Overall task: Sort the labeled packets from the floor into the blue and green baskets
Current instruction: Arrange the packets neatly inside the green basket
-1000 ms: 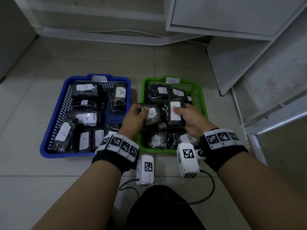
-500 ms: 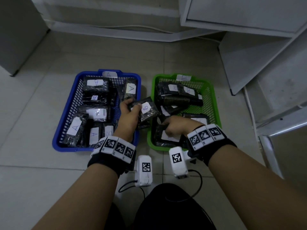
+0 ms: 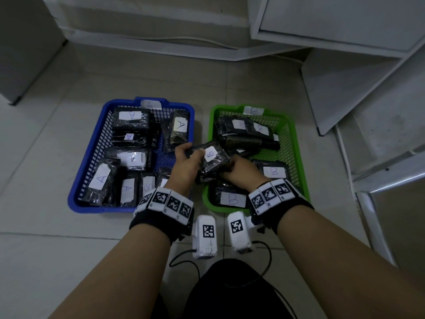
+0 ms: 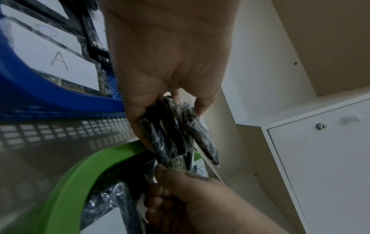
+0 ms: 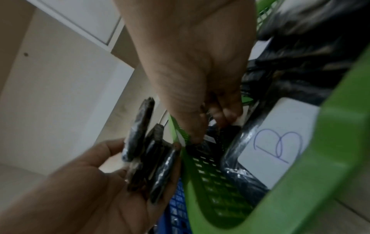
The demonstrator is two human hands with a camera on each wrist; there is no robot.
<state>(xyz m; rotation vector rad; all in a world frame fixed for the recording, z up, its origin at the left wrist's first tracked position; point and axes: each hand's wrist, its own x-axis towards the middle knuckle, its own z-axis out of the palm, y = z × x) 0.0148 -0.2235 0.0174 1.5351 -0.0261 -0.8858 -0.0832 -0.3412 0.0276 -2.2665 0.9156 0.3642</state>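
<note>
In the head view my left hand (image 3: 193,154) grips a stack of black packets (image 3: 212,161), the top one labelled B, over the gap between the baskets. The left wrist view shows the stack of packets (image 4: 176,134) end-on in that hand. My right hand (image 3: 226,172) is right beside the stack at the green basket's left rim, fingers curled. In the right wrist view its fingertips (image 5: 226,116) and thumb pinch a dark packet (image 5: 213,134). The blue basket (image 3: 92,143) holds several packets marked A. The green basket (image 3: 296,157) holds several marked B, one at its front (image 3: 232,200).
Both baskets stand side by side on the tiled floor (image 3: 46,249). White cabinets (image 3: 345,21) stand behind, and slanted white panels (image 3: 379,116) close off the right. A grey cabinet (image 3: 25,42) stands at far left. Cables and my dark knee (image 3: 230,288) are near the bottom edge.
My right hand laid its B packet in the front of the green basket, then came up and left to the stack. My left hand kept hold of the stack, drifting slightly left.
</note>
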